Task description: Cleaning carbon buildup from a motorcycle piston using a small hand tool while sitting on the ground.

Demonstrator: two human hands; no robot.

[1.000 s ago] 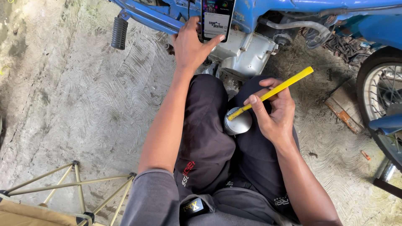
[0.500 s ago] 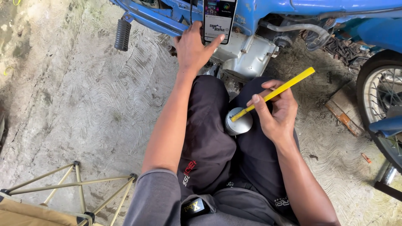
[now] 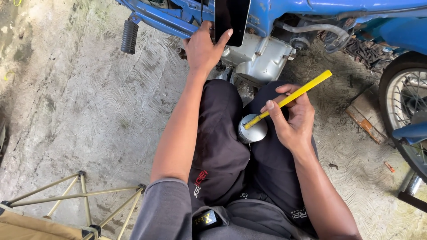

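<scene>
My left hand [image 3: 203, 46] reaches forward and holds a black phone [image 3: 231, 20] upright in front of the blue motorcycle [image 3: 284, 13]; its screen is dark. My right hand [image 3: 291, 118] grips a flat yellow stick [image 3: 291, 98] like a pen, its lower tip resting on a round silver metal part [image 3: 252, 131] that sits between my knees on my black trousers [image 3: 222, 146].
The motorcycle's silver engine case [image 3: 260, 58] is just beyond my knees, a black footpeg [image 3: 130, 37] at the upper left, a spoked wheel [image 3: 407, 98] at the right. A brick [image 3: 367, 113] lies on the concrete floor [image 3: 89, 111]. A folding stool frame [image 3: 71, 200] stands at lower left.
The phone's screen was lit and is now dark. My left hand has lifted the phone slightly. The yellow stick stays on the silver part.
</scene>
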